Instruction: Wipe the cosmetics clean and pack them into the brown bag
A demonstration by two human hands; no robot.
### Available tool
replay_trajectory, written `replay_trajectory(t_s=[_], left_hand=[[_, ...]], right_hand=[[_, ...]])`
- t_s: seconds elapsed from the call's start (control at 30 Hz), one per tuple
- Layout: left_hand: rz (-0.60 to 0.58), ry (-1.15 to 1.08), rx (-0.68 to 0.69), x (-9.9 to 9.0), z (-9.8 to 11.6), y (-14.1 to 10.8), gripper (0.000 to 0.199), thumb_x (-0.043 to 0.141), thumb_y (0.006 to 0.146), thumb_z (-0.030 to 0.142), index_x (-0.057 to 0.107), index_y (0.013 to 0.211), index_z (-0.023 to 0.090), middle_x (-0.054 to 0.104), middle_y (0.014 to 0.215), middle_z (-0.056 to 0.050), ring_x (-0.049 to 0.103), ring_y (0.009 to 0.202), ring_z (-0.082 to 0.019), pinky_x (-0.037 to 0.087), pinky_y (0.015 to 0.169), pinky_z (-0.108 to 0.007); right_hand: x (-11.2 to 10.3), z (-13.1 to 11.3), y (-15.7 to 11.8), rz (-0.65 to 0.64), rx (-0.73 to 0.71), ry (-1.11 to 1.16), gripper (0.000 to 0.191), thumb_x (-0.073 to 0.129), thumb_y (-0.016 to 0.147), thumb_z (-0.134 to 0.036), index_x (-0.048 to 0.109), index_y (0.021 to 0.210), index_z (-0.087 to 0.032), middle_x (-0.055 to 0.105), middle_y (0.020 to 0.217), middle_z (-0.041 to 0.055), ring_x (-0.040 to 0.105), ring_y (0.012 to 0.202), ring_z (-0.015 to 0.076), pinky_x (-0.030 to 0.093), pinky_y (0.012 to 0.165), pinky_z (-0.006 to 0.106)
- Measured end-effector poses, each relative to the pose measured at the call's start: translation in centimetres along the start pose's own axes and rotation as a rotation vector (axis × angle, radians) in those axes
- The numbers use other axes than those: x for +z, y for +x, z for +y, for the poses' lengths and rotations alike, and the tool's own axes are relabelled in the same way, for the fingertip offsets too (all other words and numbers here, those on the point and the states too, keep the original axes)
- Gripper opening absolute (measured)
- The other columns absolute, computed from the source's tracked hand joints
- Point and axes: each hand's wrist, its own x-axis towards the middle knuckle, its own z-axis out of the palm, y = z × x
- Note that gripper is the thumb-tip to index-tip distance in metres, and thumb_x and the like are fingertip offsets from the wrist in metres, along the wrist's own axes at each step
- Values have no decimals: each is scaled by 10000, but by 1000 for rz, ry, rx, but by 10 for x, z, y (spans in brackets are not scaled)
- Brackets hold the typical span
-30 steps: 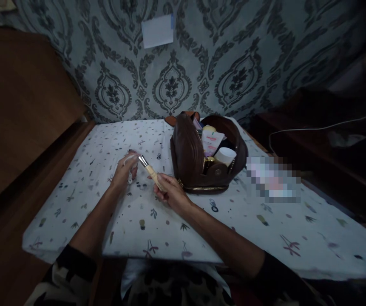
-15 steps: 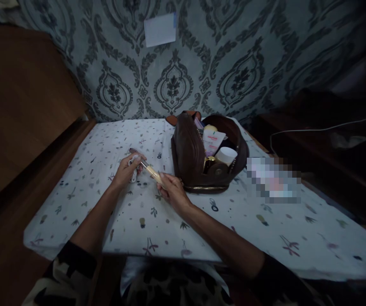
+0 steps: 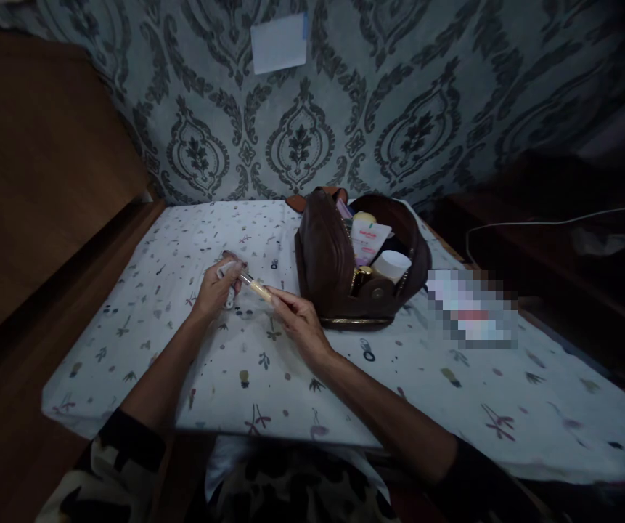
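Note:
A makeup brush with a pale yellow handle and a silvery collar slants between my two hands, above the tabletop. My right hand pinches the handle end. My left hand is closed round the brush's head end, with a white, cloth-like piece in its fingers; its exact kind is unclear. Most of the bristles are hidden by the left fingers. Right of the hands stands an open brown leather bag. In it are a white tube with pink print, a white-lidded jar and a gold-coloured cap.
A white patterned cloth covers the table. To the right of the bag lies a blurred-out flat item. A brown wooden panel rises on the left, and a patterned wall bearing a white paper stands behind. A white cable runs at right.
The left fingers now cover more of the brush's head end, and the brush has shifted slightly. The whole view has moved a little. Both hands keep hold of the brush.

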Motion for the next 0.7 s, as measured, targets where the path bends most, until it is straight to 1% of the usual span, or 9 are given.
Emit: replay_trajectory(t_s=[0.03,0.1,0.17,0.23,0.3,0.4,0.47,0.57,0.7], left_hand=[[15,25,4,0,-1,0,467,623,805,638,641,744,176,487,468,44,386,403,-87,281,385,-219],[30,65,8,-2,-5,1,501,601,807,664,644,723,172,479,455,42,383,397,-89,279,383,-220],[49,73,2,-3,-9,2,537,566,819,685,639,698,168,481,455,36,381,386,-86,280,375,-221],[63,40,-20,-5,-10,2,570,516,839,703,643,714,162,496,468,28,384,374,-84,283,362,-220],[41,-36,-51,-5,-9,2,563,500,856,689,671,823,154,521,510,25,409,385,-85,303,361,-214],[-55,-202,-96,-7,-4,0,466,629,825,575,663,1052,170,564,626,26,480,463,-86,350,398,-190],[-106,-259,-113,-8,0,0,464,711,775,489,648,1107,171,577,680,22,505,507,-85,366,419,-179],[-135,-241,-109,-10,1,0,444,737,756,451,658,1064,142,578,680,13,513,528,-86,373,429,-175],[-130,-206,-100,-10,-4,2,390,735,759,476,650,958,152,564,616,27,512,516,-93,379,428,-181]], right_hand=[[0,-2,0,10,-12,-8,410,681,762,-559,732,961,-204,553,606,-9,438,555,132,303,486,235],[0,-4,-1,25,-48,-24,415,677,774,-529,740,1033,-210,593,654,6,482,609,153,330,510,242],[1,-4,-1,13,-62,-25,408,684,772,-509,743,1040,-207,609,683,12,499,641,158,341,524,242],[1,-3,-1,5,-63,-16,410,704,759,-497,740,1032,-193,592,672,5,480,622,143,329,518,234],[1,-2,0,9,-44,-2,417,713,752,-497,734,1019,-178,541,627,-13,429,570,120,295,497,229],[0,-1,0,16,-14,29,417,716,745,-510,718,986,-170,463,586,-40,350,517,95,243,470,228],[0,-2,1,6,-9,47,409,723,735,-508,701,965,-171,441,585,-51,320,503,83,222,459,225],[1,-3,1,-6,-13,52,384,739,715,-480,674,936,-172,449,590,-58,332,491,72,212,444,215],[3,-4,1,-41,31,66,405,743,687,-480,612,939,-191,609,691,-18,491,502,91,228,418,201]])
